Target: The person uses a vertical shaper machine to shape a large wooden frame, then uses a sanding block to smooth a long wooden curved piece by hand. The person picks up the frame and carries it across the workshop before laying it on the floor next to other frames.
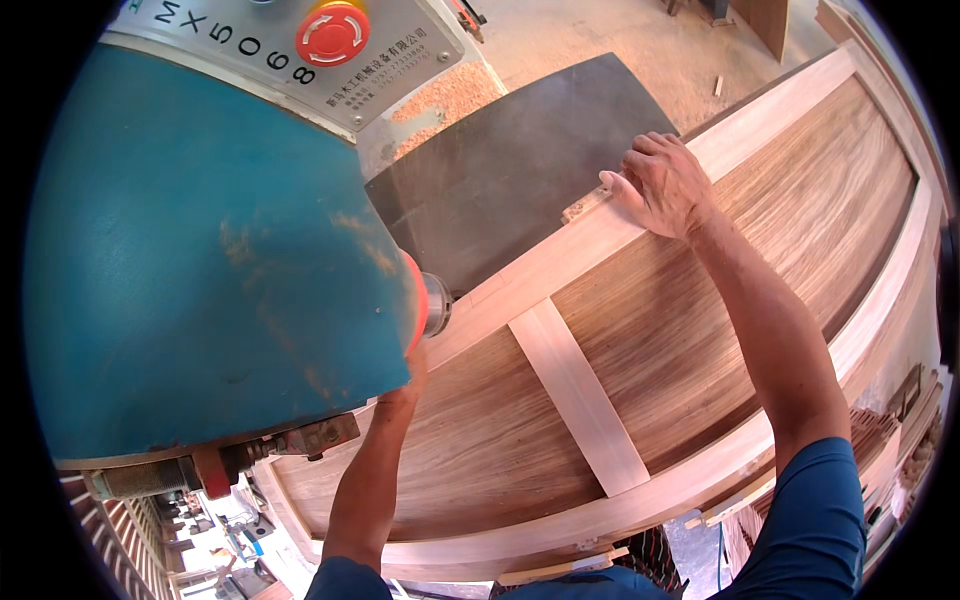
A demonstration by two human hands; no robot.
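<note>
A large framed wooden panel point(578, 395) lies across the machine's dark metal table point(500, 165), its pale frame around brown grained boards. My right hand point(665, 182) has its fingers curled over the far rail, with the thumb stretched toward a small wood block point(585, 206) at the rail's edge. Close by the near side of the machine's blue-green head point(220, 260) is my left hand point(413, 372); that head hides its fingers. Between my hands, a metal chuck point(437, 304) with a red-orange collar pokes out from under the head, beside the rail. Whatever bit it carries is hidden.
A red stop button point(333, 35) sits on the machine's grey control plate point(400, 75). Sawdust point(450, 103) is heaped beside the metal table. Stacked wood pieces point(905, 430) stand at the right. A bolted metal bracket point(320, 437) juts from the head's near edge.
</note>
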